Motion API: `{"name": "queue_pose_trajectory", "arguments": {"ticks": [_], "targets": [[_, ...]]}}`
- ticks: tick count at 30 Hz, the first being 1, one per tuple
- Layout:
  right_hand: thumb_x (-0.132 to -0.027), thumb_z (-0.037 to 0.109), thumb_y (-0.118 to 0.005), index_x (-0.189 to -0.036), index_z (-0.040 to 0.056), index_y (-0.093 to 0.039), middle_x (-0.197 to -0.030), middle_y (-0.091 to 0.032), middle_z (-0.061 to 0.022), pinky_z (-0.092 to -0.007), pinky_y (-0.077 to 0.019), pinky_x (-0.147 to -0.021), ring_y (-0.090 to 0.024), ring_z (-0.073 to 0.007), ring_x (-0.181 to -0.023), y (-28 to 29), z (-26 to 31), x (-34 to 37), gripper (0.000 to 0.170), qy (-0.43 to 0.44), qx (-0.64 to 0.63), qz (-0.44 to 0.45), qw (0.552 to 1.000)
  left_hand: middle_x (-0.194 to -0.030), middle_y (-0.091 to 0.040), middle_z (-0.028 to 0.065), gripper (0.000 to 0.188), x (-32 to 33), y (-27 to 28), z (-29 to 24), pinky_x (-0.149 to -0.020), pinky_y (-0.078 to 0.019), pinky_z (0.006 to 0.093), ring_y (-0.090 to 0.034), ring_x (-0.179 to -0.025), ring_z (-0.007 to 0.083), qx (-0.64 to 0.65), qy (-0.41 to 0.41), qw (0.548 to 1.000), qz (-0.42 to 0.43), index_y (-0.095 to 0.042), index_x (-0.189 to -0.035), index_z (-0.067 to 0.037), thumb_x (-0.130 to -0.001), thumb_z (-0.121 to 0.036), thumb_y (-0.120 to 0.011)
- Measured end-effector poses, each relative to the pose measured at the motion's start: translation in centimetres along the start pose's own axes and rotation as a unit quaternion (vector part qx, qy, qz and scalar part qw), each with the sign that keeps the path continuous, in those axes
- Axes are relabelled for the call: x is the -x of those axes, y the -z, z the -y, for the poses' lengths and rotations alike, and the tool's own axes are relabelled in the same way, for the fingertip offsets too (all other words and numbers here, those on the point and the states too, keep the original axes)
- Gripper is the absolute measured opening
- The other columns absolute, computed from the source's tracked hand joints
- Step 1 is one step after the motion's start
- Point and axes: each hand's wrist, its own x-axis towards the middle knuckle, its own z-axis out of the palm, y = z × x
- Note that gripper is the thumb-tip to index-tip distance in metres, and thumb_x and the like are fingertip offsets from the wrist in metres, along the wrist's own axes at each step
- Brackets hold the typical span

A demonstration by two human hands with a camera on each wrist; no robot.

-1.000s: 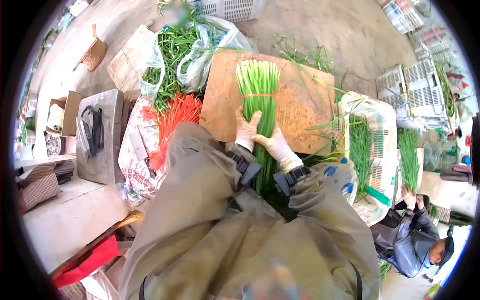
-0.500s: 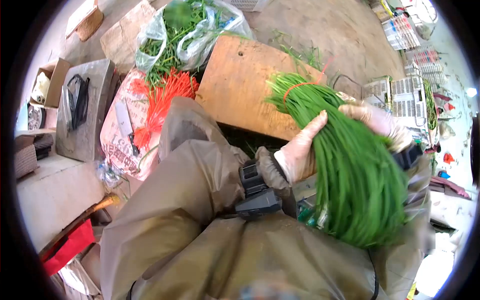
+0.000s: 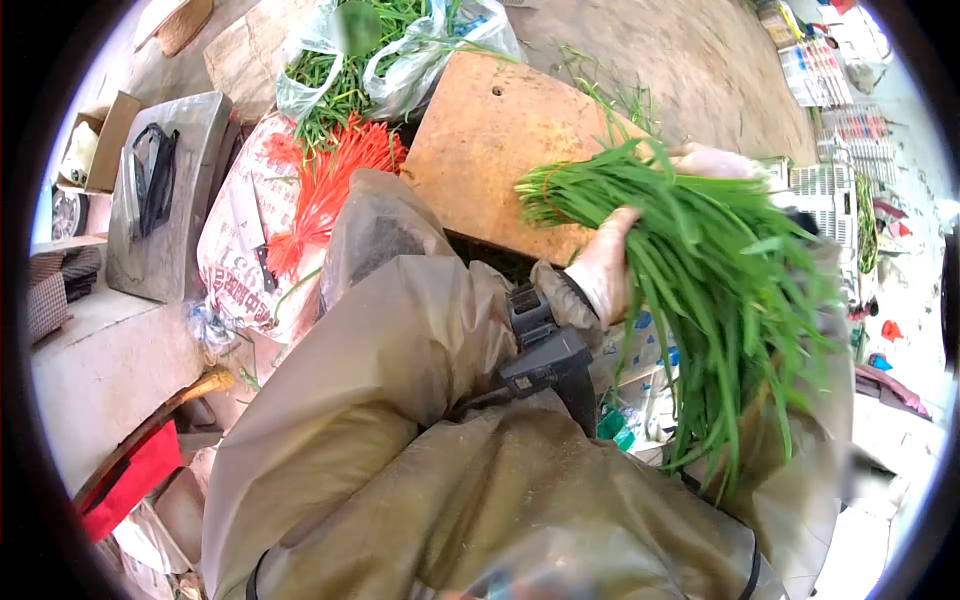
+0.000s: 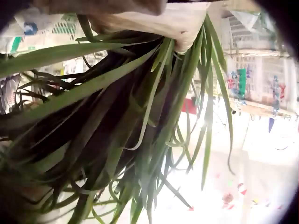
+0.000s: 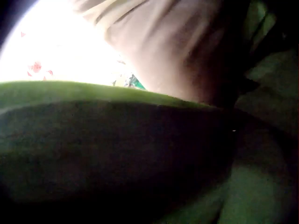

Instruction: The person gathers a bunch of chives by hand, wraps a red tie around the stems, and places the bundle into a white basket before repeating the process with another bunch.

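A bundle of long green leafy stalks point(image 3: 690, 230), banded in red near its cut ends, lies slantwise over the right corner of the wooden board point(image 3: 490, 150). My gloved left hand point(image 3: 604, 268) grips it from the near side, thumb over the stalks. On the far side my gloved right hand point(image 3: 715, 162) is partly covered by leaves, its fingers hidden. In the left wrist view the leaves point(image 4: 140, 112) hang down below the gloved left hand point(image 4: 177, 25). Dark leaves point(image 5: 103, 140) fill much of the right wrist view, beside part of a glove point(image 5: 163, 46).
Left of the board are red ties point(image 3: 325, 190), a knife point(image 3: 246, 215) on a printed sack point(image 3: 225, 265) and a grey slab point(image 3: 185, 220) with a black bag. A plastic bag of greens point(image 3: 400, 75) stands behind. White crates point(image 3: 815, 195) are at the right.
The bundle went from upright over the board to the right, its leaves swinging out over my right leg. Both hands moved right with it, and lately its leaves have lifted and fanned out.
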Motion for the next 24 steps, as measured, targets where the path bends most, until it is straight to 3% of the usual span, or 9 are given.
{"name": "queue_pose_trajectory", "arguments": {"ticks": [7, 9, 10, 11, 15, 18, 19, 21, 24], "targets": [[-0.096, 0.036, -0.061, -0.136, 0.0019, -0.051, -0.118, -0.064, -0.0121, -0.0316, -0.0477, -0.092, -0.059, -0.0189, -0.107, -7.3, -5.4, 1.4, 0.053, 0.150, -0.054, -0.270, 0.949, -0.102, -0.069, 0.0067, 0.035, 0.5, 2.2, -0.9, -0.077, -0.0539, 0.0327, -0.066, -0.085, 0.0197, -0.213, -0.095, 0.971, 0.048, -0.062, -0.117, -0.007, -0.094, -0.034, -0.062], [-0.097, 0.037, -0.059, -0.139, 0.0011, -0.048, -0.128, -0.057, -0.0116, -0.0314, -0.0432, -0.099, -0.055, -0.0198, -0.115, -9.8, -10.2, -0.4, 0.056, 0.200, -0.177, -0.316, 0.910, -0.109, -0.069, 0.0106, 0.040, -0.8, 2.6, -3.5, -0.088, -0.0518, 0.0361, -0.066, -0.096, 0.0256, -0.567, -0.276, 0.774, 0.048, -0.061, -0.118, -0.004, -0.092, -0.035, -0.062], [-0.097, 0.035, -0.057, -0.137, 0.0029, -0.050, -0.128, -0.057, -0.0109, -0.0288, -0.0427, -0.099, -0.054, -0.0193, -0.114, -11.5, -12.2, -1.7, 0.052, 0.192, -0.384, -0.237, 0.871, -0.113, -0.068, 0.0115, 0.044, -1.8, 3.0, -5.8, -0.090, -0.0505, 0.0369, -0.065, -0.099, 0.0268, -0.646, -0.276, 0.709, 0.068, -0.059, -0.120, -0.004, -0.089, -0.035, -0.064], [-0.096, 0.032, -0.057, -0.135, 0.0055, -0.052, -0.126, -0.057, -0.0103, -0.0300, -0.0439, -0.096, -0.053, -0.0191, -0.112, -11.2, -17.1, -6.5, 0.047, 0.171, -0.301, -0.207, 0.915, -0.117, -0.066, 0.0124, 0.049, -3.1, 3.4, -8.1, -0.092, -0.0493, 0.0377, -0.064, -0.101, 0.0279, -0.718, -0.272, 0.634, 0.092, -0.058, -0.122, -0.003, -0.086, -0.034, -0.067], [-0.092, 0.014, -0.061, -0.132, 0.0040, -0.049, -0.116, -0.059, -0.0076, -0.0325, -0.0492, -0.087, -0.057, -0.0172, -0.103, -20.7, -9.7, -13.0, 0.043, 0.311, -0.432, -0.298, 0.792, -0.117, -0.063, 0.0229, 0.069, -3.2, 3.4, -14.7, -0.095, -0.0474, 0.0421, -0.061, -0.111, 0.0388, -0.891, -0.227, 0.382, -0.089, -0.046, -0.138, -0.009, -0.074, -0.028, -0.065], [-0.091, 0.022, -0.067, -0.130, 0.0014, -0.049, -0.120, -0.056, -0.0096, -0.0319, -0.0472, -0.086, -0.053, -0.0178, -0.105, -25.1, -7.6, -20.0, 0.047, 0.317, -0.493, -0.334, 0.738, -0.119, -0.062, 0.0237, 0.072, -2.1, 2.3, -16.8, -0.095, -0.0471, 0.0431, -0.060, -0.112, 0.0384, -0.940, -0.143, 0.309, -0.031, -0.042, -0.142, -0.015, -0.075, -0.027, -0.064], [-0.092, 0.027, -0.065, -0.120, 0.0009, -0.058, -0.104, -0.063, -0.0089, -0.0324, -0.0483, -0.082, -0.057, -0.0170, -0.095, -26.1, -8.3, -22.7, 0.038, 0.326, -0.389, -0.402, 0.762, -0.119, -0.062, 0.0236, 0.067, -3.2, 4.3, -18.3, -0.095, -0.0471, 0.0432, -0.061, -0.111, 0.0378, -0.955, -0.136, 0.263, -0.026, -0.044, -0.141, -0.016, -0.078, -0.028, -0.064], [-0.094, 0.032, -0.063, -0.107, -0.0007, -0.065, -0.085, -0.065, -0.0064, -0.0327, -0.0492, -0.077, -0.060, -0.0165, -0.078, -24.8, -8.9, -18.9, 0.035, 0.215, -0.425, -0.025, 0.879, -0.115, -0.064, 0.0241, 0.061, -3.9, 7.4, -20.5, -0.093, -0.0472, 0.0428, -0.062, -0.108, 0.0379, -0.983, -0.054, 0.153, -0.080, -0.051, -0.136, -0.012, -0.080, -0.032, -0.065], [-0.090, 0.030, -0.064, -0.104, 0.0027, -0.069, -0.088, -0.071, -0.0081, -0.0301, -0.0530, -0.069, -0.067, -0.0165, -0.075, -21.1, -10.6, -10.7, 0.032, 0.144, -0.047, 0.003, 0.989, -0.106, -0.067, 0.0252, 0.060, -4.2, 11.8, -27.0, -0.091, -0.0478, 0.0404, -0.064, -0.104, 0.0363, -0.968, -0.033, 0.247, -0.035, -0.058, -0.126, -0.003, -0.080, -0.041, -0.069]]}}
